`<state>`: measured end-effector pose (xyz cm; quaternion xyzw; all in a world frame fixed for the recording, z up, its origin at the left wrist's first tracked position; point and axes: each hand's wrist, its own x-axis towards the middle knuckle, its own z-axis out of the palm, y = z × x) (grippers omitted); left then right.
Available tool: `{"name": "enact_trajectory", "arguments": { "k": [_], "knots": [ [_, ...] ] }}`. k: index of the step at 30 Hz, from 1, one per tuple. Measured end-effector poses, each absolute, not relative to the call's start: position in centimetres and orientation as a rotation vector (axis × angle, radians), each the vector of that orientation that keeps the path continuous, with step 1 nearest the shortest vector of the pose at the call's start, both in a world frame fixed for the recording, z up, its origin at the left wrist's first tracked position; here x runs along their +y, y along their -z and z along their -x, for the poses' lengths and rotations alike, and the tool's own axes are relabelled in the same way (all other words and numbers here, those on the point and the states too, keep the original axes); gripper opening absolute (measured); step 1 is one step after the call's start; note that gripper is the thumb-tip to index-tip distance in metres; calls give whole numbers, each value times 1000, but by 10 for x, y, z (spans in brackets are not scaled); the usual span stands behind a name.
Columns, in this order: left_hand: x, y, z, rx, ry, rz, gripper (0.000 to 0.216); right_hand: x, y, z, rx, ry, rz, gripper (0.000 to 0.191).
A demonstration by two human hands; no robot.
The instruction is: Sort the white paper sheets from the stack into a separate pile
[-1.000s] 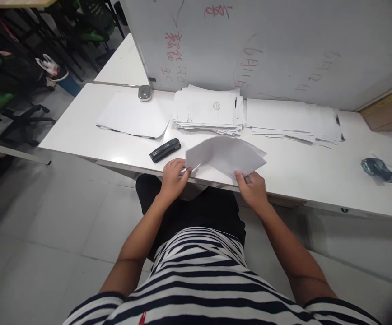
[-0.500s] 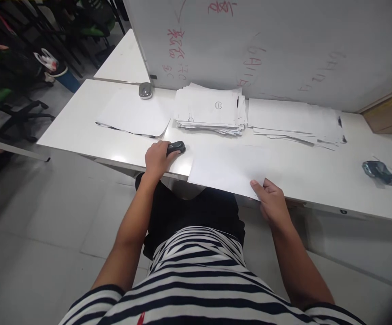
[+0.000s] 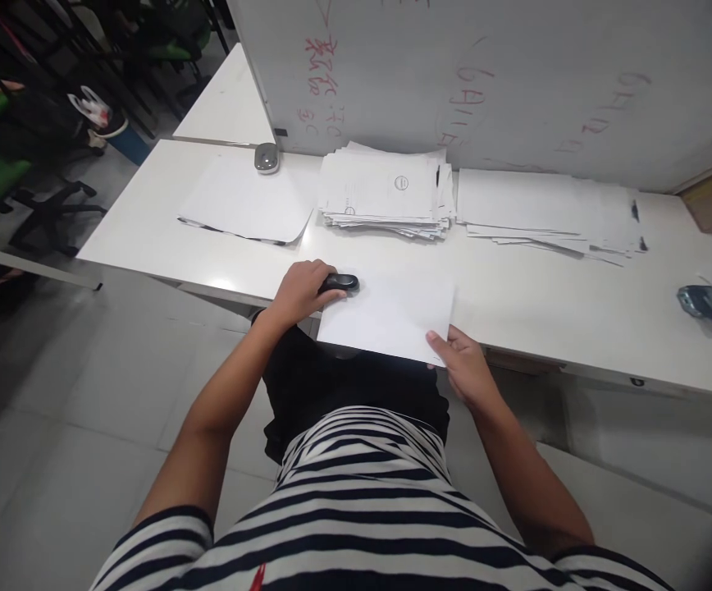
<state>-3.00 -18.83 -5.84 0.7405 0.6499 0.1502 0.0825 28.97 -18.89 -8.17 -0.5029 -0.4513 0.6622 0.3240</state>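
Observation:
My left hand [image 3: 302,291] is closed around a small black stapler [image 3: 344,282] near the front edge of the white table. White paper [image 3: 386,320] lies partly on the table and juts out over its edge. Its left end is right at the stapler's head; whether it sits between the jaws I cannot tell. At the opposite corner, my right hand [image 3: 470,369] pinches the paper, thumb on top and fingers beneath. A small dark mark shows by that thumb.
Behind are a thick stack of printed sheets [image 3: 381,185] and a flatter spread of papers [image 3: 528,205], against a whiteboard [image 3: 393,74]. On the left are loose sheets [image 3: 239,197] and a grey-topped white device [image 3: 266,158]. A dark translucent object [image 3: 709,308] lies far right.
The paper has slid left, carried by my right hand, so its left end now meets the stapler. My left hand and the stapler have shifted slightly right and down.

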Motion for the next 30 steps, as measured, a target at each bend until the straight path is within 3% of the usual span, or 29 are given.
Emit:
{"name": "enact_trajectory", "arguments": {
  "k": [7,16,25,30],
  "knots": [
    [-167,11,5,2041,-802,-2123,38,-198,87,-278,-1160,-1767,1234,44],
    [-123,54,-25,2142,-585,-1999,29,-199,94,-281,-1115,-1794,1358,46],
    [-122,53,-34,2085,-439,-2116,20,-199,98,-278,-1077,-1824,1392,51],
    [-134,34,-16,1953,-1014,-1901,28,-202,97,-275,-1081,-1803,1326,46]
  ]
}}
